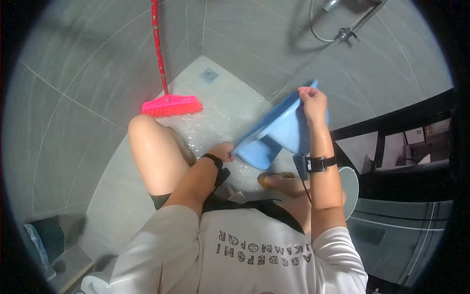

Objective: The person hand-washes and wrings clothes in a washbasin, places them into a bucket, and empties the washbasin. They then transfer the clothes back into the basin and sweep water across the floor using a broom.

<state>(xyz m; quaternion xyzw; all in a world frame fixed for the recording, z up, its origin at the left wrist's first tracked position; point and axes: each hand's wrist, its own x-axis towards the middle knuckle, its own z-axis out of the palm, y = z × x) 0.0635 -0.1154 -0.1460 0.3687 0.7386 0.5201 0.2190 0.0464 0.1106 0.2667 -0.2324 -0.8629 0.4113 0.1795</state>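
A blue plastic stool [289,130] is tilted over the wet floor, its wide legs with an arched gap facing toward me. My left hand [225,151] is closed on its lower left corner. At the upper right end, my right hand [315,102] pinches the rim between thumb and fingers. Water glistens on the pale floor [220,110] around the stool. Part of the stool's far side is hidden from view.
A pink broom [171,105] with a red handle leans on the left wall beside my knee. A floor drain [209,75] lies in the far corner. Shower fittings [346,34] hang on the right wall. A whitish bucket [350,188] stands behind my right forearm.
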